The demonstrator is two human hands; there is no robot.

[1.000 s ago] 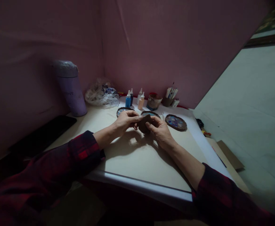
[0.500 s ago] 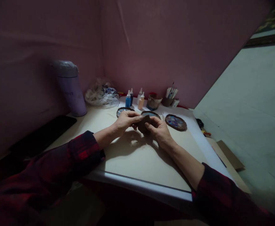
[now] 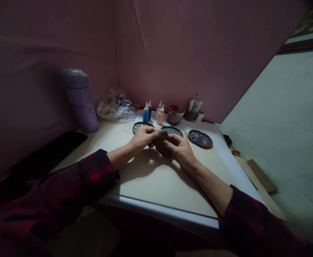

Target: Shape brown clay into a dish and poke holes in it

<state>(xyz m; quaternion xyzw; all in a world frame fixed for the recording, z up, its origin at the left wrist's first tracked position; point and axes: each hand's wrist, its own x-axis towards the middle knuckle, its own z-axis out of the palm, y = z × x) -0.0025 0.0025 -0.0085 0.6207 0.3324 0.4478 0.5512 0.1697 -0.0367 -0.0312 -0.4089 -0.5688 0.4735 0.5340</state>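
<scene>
A flat dark brown piece [image 3: 162, 145], perhaps clay, is held up above the table between both hands. My left hand [image 3: 143, 138] pinches its upper left edge, thumb on top. On the other side my right hand [image 3: 182, 148] grips it with the thumb on the near face and the fingers behind. Just beyond the hands lie a brown-rimmed dish with a blue-grey inside [image 3: 175, 131] and a similar dish [image 3: 140, 125], partly covered by my left hand. To the right rests a brown-rimmed dish smeared with blue and purple paint [image 3: 200, 139].
Along the back stand a blue bottle [image 3: 145, 115], an orange bottle [image 3: 160, 117], a cup [image 3: 175, 116] and a holder with pens [image 3: 191, 115]. A crumpled plastic bag [image 3: 116, 109], a purple tumbler [image 3: 80, 103] and a flat black object [image 3: 49, 153] occupy the left. The table's front edge [image 3: 167, 210] is near.
The brown piece has turned slightly between my fingers, and more of its broad face shows lower down. My hands have barely shifted, and both still hold it.
</scene>
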